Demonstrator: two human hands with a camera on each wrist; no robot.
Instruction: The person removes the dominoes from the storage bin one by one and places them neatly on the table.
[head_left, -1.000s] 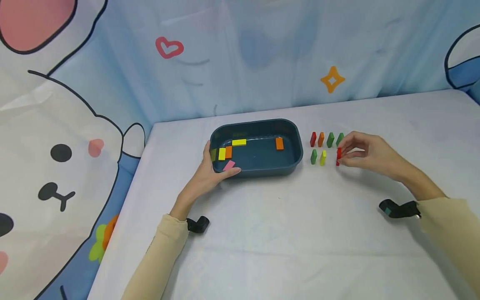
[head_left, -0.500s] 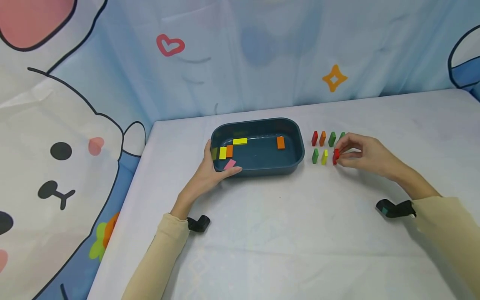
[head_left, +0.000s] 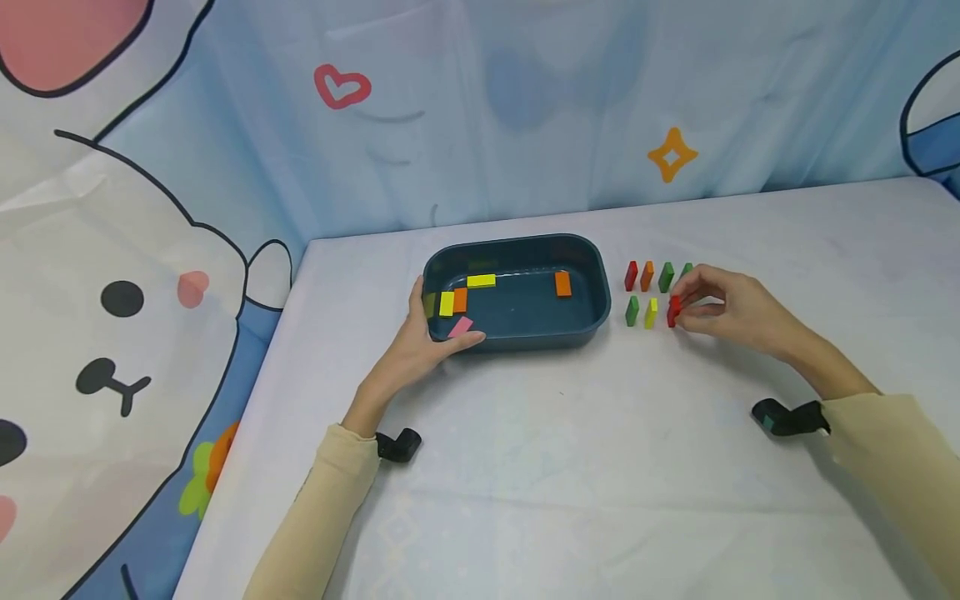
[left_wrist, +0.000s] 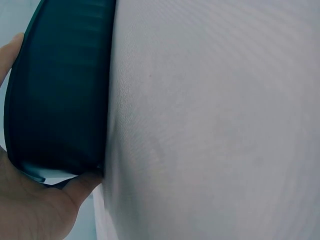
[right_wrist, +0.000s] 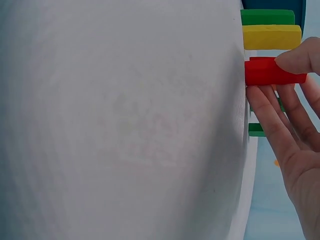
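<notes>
My left hand [head_left: 408,354] grips the left end of a dark teal plastic tub [head_left: 528,341], thumb along the near rim and fingers round the left wall. The left wrist view shows the tub's side wall [left_wrist: 60,95] close up. My right hand [head_left: 738,312] pinches a red domino block [head_left: 673,312] between thumb and fingers. That block [right_wrist: 267,73] stands upright on the table, right of a yellow domino [head_left: 651,313] and a green domino [head_left: 632,311] in the near row. Behind them stand a red domino [head_left: 631,276], an orange one [head_left: 647,276] and green ones [head_left: 666,277].
Inside the tub lie several dominoes: yellow [head_left: 481,281], orange [head_left: 562,284] and pink [head_left: 461,327] among them. A white cloth [head_left: 562,467] covers the table, and a patterned blue curtain [head_left: 525,108] hangs behind it.
My right hand has shifted slightly left with the red domino, bringing it nearer the yellow one. The left hand keeps its hold on the tub.
</notes>
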